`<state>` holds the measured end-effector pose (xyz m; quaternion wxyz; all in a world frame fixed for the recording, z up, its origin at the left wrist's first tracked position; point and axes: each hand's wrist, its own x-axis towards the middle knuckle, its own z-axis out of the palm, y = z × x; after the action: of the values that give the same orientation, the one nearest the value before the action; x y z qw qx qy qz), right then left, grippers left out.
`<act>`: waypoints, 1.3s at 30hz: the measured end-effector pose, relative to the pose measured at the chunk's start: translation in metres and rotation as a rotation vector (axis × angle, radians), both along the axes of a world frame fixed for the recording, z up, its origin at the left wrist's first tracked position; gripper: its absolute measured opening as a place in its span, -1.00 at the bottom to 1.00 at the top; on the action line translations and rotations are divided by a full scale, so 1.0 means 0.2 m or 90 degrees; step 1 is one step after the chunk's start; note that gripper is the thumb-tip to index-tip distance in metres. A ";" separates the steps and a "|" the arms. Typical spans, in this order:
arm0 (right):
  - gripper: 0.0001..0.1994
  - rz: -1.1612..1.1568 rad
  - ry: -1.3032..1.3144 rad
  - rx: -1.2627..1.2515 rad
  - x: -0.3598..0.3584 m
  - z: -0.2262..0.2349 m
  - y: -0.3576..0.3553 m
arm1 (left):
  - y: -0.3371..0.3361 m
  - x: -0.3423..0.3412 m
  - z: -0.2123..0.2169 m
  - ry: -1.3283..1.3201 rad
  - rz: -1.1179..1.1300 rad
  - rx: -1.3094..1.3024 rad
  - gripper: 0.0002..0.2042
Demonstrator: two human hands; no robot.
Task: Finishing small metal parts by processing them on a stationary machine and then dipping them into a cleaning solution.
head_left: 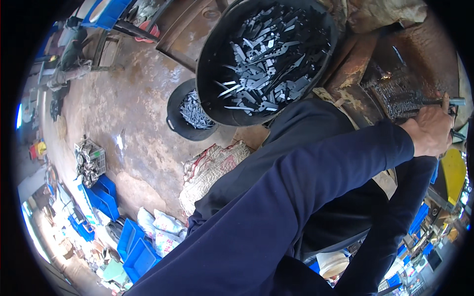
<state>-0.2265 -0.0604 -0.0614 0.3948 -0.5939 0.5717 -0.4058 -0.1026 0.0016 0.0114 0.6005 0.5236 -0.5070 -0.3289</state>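
At the right edge of the head view, my left hand [427, 132] is bent closed at the machine, beside a short metal rod [457, 101] with a dark part leading into the bench. What its fingers grip is hidden behind the knuckles. My right sleeve [414, 197] runs up to the same spot, where the left hand and cuff cover the right hand. Next to the hands is a wet, dark metal work surface [395, 96], oily and scattered with small shavings. A large black tub [210, 93] near my knee holds many flat, dark, blade-like metal pieces [269, 61].
A smaller black bucket [174, 116] with small metal parts stands beside the tub. A woven sack [210, 170] lies by my leg. Blue bins [132, 241], white bags [165, 227] and a crate [98, 160] line the floor at left. A yellow panel [452, 175] rises at far right.
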 end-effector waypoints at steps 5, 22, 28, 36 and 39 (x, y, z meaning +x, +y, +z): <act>-0.74 0.026 -0.018 0.023 0.10 -0.02 0.02 | -0.02 -0.05 -0.01 0.031 0.035 -0.006 -0.23; -0.74 0.039 -0.043 0.022 0.15 0.20 0.09 | 0.07 0.19 0.14 0.040 0.025 -0.059 -0.69; -0.74 0.046 -0.074 0.022 0.16 0.27 0.18 | 0.16 0.51 0.14 -0.014 -0.154 0.025 -0.74; -0.85 -0.034 -0.055 0.020 0.11 0.45 0.38 | 0.10 0.53 0.11 -0.084 -0.169 0.014 -0.72; -0.91 -0.042 0.020 0.059 0.17 0.44 0.57 | 0.05 0.57 0.04 -0.173 -0.165 -0.035 -0.66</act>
<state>-0.1933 0.0544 0.0258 0.3993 -0.5617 0.6156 -0.3822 0.0105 0.0125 0.0202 0.4929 0.4770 -0.6556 -0.3158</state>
